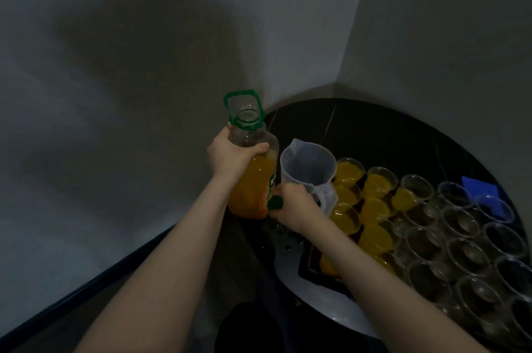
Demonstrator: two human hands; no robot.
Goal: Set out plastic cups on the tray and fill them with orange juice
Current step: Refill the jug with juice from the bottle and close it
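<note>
— Dark round table (374, 128) in a corner. What's your left hand (230, 156) doing?
— It grips the open juice bottle (253, 179). Your right hand (293, 205) grips the empty jug (308, 171) and a green cap (275, 203), beside the cups (449, 237) on the tray (313, 275).

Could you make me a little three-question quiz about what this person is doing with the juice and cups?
1. True or false: the juice bottle has its cap on.
2. What does the right hand hold? A) pitcher handle B) a cup C) blue cloth
3. Which cups on the tray hold juice: those nearer the pitcher or farther away?

Key: 1 false, its mouth is open, gripped by the left hand. 2 A. 3 nearer.
</note>
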